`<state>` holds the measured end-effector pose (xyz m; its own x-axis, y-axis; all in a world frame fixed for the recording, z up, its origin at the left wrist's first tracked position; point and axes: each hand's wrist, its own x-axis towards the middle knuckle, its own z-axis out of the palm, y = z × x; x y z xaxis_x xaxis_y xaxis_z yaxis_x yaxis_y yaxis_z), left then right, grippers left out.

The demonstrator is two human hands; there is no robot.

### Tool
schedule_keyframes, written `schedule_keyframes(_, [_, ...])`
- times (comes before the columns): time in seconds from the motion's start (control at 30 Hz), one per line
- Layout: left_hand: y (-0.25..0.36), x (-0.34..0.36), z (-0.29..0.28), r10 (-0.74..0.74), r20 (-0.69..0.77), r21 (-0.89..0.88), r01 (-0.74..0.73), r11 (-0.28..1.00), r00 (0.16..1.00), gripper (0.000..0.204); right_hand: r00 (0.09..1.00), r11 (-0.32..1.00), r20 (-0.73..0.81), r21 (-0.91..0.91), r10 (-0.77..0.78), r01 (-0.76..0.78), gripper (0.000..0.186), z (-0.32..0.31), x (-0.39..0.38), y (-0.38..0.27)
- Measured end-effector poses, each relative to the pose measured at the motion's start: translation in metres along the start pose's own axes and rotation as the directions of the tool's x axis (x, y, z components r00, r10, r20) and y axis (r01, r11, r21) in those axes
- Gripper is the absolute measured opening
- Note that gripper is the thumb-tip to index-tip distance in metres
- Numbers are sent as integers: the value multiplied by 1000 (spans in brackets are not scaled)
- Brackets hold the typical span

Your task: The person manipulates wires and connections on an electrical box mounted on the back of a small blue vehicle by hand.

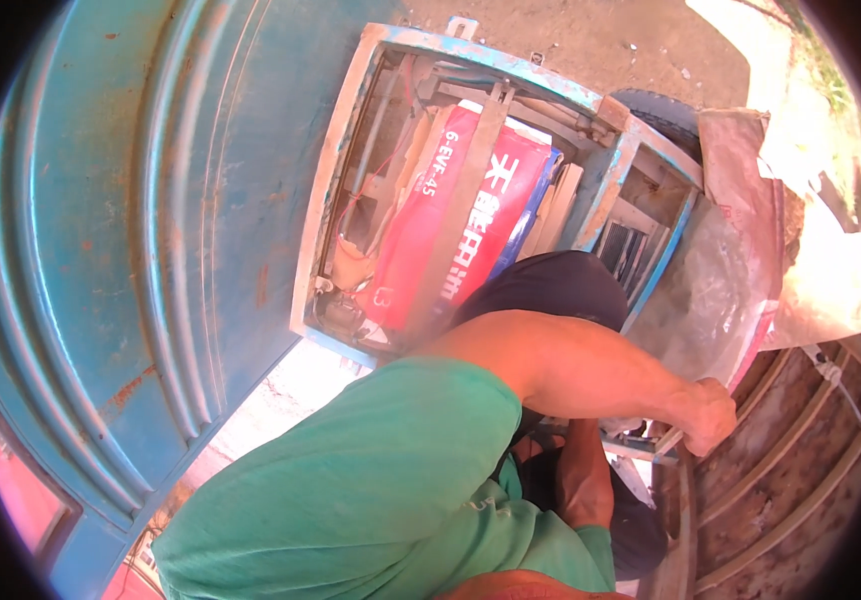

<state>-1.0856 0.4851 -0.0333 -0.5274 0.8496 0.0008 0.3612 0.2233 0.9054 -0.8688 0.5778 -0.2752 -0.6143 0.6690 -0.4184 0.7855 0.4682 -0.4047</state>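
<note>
My left arm comes out of a green sleeve and crosses to the right. My left hand [708,418] is closed, knuckles up, at the near edge of a rust-brown ribbed panel [750,500]. What its fingers hold, if anything, is hidden. The right forearm [585,475] runs up under the left one, and my right hand is out of sight behind it. Beyond my bent knee [560,285] in dark cloth, a red box [420,240] with white lettering lies in an open blue metal frame [328,190]. A flat strap [468,170] crosses over the box.
A large blue corrugated metal panel [100,250] fills the left side. Right of the frame hangs a dusty red-and-white sheet [715,265], near a black tyre [658,108]. Thin wires [355,205] and small parts lie beside the red box. Bare ground [590,40] shows behind the frame.
</note>
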Motion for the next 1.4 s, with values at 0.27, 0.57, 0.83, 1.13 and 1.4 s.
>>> schedule_keyframes(0.27, [-9, 3, -6, 3, 67, -141, 6, 990, 998, 23, 999, 999, -49, 40, 18, -16, 47, 28, 20, -17])
schedule_keyframes(0.57, [27, -13, -16, 176, 335, -163, -127, 978, 926, 45, 974, 965, -121, 206, 191, -164, 47, 10, 11, -5])
schedule_keyframes(0.83, [19, -25, -25, 224, 341, -222, -153, 963, 913, 49, 970, 943, -100, 273, 222, -188, 47, 21, -3, -14])
schedule_keyframes(1.13, [25, -27, -25, 94, 327, -233, -16, 972, 940, 52, 992, 945, -31, 310, 124, -109, 47, 36, 6, -19])
schedule_keyframes(1.4, [62, -34, 10, -82, 309, 180, 26, 983, 948, 43, 983, 882, 11, 444, -182, 158, 48, 53, 28, -18])
